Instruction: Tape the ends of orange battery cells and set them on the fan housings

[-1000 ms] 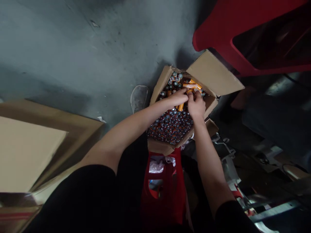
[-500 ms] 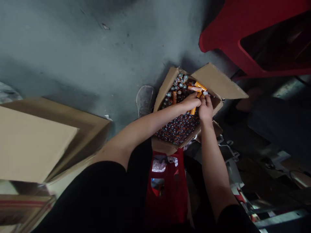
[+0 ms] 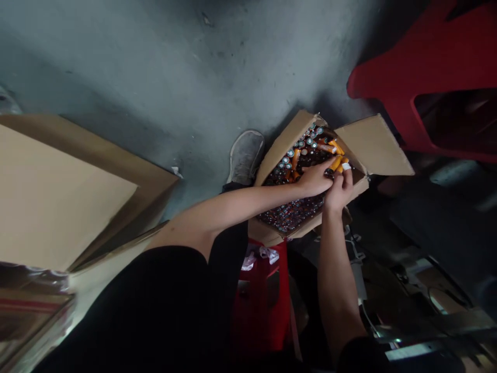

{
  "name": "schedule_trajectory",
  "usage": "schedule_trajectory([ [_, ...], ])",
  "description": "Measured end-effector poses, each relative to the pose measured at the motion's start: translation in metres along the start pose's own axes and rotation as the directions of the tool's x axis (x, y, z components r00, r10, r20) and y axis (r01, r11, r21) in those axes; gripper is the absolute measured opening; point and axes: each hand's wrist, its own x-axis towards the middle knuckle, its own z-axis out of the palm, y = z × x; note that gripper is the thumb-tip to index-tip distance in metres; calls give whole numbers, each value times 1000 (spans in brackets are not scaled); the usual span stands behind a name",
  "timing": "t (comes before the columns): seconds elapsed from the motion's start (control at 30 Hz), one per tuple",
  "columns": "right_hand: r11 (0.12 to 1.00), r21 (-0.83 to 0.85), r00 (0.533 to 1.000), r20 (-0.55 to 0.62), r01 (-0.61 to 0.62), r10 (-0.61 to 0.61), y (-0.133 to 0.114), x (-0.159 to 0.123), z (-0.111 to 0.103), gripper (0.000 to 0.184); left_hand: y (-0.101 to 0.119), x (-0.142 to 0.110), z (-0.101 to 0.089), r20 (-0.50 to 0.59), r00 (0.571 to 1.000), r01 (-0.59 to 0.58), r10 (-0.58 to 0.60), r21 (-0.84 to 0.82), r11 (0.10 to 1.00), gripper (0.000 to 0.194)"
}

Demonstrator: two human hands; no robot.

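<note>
An open cardboard box (image 3: 277, 153) rests on a red stool (image 3: 262, 295) between my legs. It is packed with several orange batteries (image 3: 289, 215) standing on end. My left hand (image 3: 316, 178) reaches across the box with its fingers curled around loose orange batteries (image 3: 336, 161) lying at the far end. My right hand (image 3: 339, 189) meets it there, fingers pinched on the same small bundle. Which hand carries the weight is hard to tell.
A large cardboard box (image 3: 66, 197) stands at the left on the grey concrete floor (image 3: 174, 67). A red plastic stool (image 3: 423, 83) is at the upper right. My shoe (image 3: 244, 155) sits beside the battery box. Dark clutter and metal parts (image 3: 419, 311) lie at the right.
Both hands have stayed together at the far end of the box, shifting slightly toward its right flap. The view has swung, moving the box right and down in the frame.
</note>
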Motion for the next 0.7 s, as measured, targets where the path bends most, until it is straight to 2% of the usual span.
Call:
schedule_trajectory([
  [0.1,994,72,995,-59,85,-80,-2,-9,-1,50,9,-12,-2,-11,994,-105,105,39,994,81],
  [0.2,966,174,980,-82,193,-181,-9,-19,-14,47,24,-30,1,-8,978,-207,209,81,975,88],
  [0.3,943,256,977,-84,211,-196,-16,-36,-49,48,45,-58,19,85,962,-267,259,100,958,97],
  [0.37,946,276,984,-98,173,-152,-13,-53,-80,51,56,-78,41,182,943,-297,277,93,950,97],
  [0.43,962,254,990,-127,97,-66,0,-74,-113,54,60,-94,70,267,923,-299,277,47,953,95],
  [0.5,985,174,985,-165,-18,48,23,-95,-140,56,56,-105,104,323,916,-242,238,-29,970,92],
  [0.57,989,67,973,-186,-130,140,51,-110,-156,59,48,-109,137,330,934,-110,139,-105,988,86],
  [0.63,982,-28,970,-167,-184,177,77,-117,-161,62,40,-108,165,287,958,42,9,-171,984,72],
  [0.7,977,-110,980,-97,-183,172,94,-115,-157,58,37,-106,183,225,968,158,-106,-228,961,51],
])
